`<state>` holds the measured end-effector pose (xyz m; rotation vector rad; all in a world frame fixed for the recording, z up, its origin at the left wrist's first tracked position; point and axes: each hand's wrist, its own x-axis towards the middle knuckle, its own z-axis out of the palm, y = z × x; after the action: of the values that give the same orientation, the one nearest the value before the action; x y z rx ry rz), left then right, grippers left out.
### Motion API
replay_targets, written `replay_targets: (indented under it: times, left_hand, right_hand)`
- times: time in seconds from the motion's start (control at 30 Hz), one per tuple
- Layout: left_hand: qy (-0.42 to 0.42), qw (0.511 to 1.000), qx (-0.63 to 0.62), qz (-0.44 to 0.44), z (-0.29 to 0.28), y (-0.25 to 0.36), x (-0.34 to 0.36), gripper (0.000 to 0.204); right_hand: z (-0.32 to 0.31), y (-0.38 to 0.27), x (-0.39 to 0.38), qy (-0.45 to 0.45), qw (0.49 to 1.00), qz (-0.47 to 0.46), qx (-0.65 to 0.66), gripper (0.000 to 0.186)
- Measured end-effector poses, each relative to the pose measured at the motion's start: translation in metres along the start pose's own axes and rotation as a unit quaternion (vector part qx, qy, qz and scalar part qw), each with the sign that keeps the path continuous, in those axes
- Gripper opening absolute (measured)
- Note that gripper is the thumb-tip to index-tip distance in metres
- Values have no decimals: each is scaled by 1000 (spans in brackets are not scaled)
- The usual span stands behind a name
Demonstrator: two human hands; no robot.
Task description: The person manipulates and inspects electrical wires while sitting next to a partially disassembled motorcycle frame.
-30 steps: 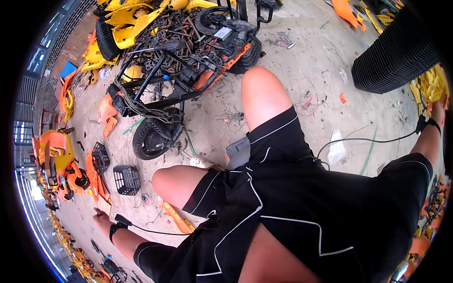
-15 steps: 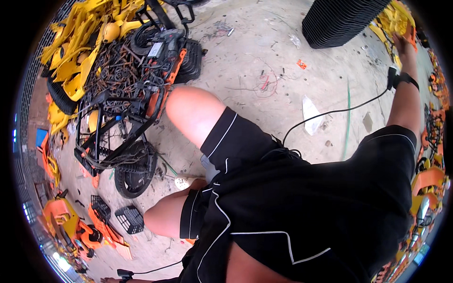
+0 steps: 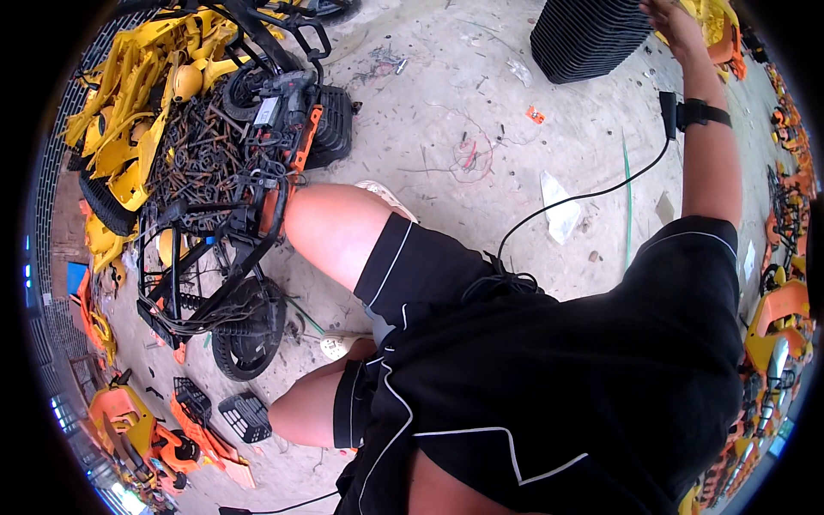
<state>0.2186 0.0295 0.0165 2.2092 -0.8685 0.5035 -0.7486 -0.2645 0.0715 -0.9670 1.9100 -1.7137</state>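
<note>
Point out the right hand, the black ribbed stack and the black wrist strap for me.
Right hand (image 3: 675, 29): head view, middle of the hand.
Black ribbed stack (image 3: 589, 41): head view, middle of its ribbed side.
Black wrist strap (image 3: 705, 113): head view, band across the wrist.

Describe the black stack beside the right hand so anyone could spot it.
From the stripped vehicle frame at left, cross the concrete floor rightward to the picture's top edge. Just left of the person's right hand stands the stack, partly cut off. Its black, closely ridged sides set it apart from the yellow and orange parts right of the hand.
</note>
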Motion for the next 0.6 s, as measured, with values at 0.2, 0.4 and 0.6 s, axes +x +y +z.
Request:
replay_targets:
  times: [0.2, 0.4, 0.6]
  left_hand:
    - [-3, 1000, -29, -7, 0, 7, 2, 49]
    - [1, 998, -58, -9, -8, 14, 6, 48]
    - [11, 995, -93, -14, -13, 24, 9, 48]
  right_hand:
    - [-7, 88, 31, -110, 990, 76, -48, 19]
    - [32, 106, -1, -163, 981, 81, -61, 22]
    - [78, 121, -30, -195, 963, 54, -178, 20]
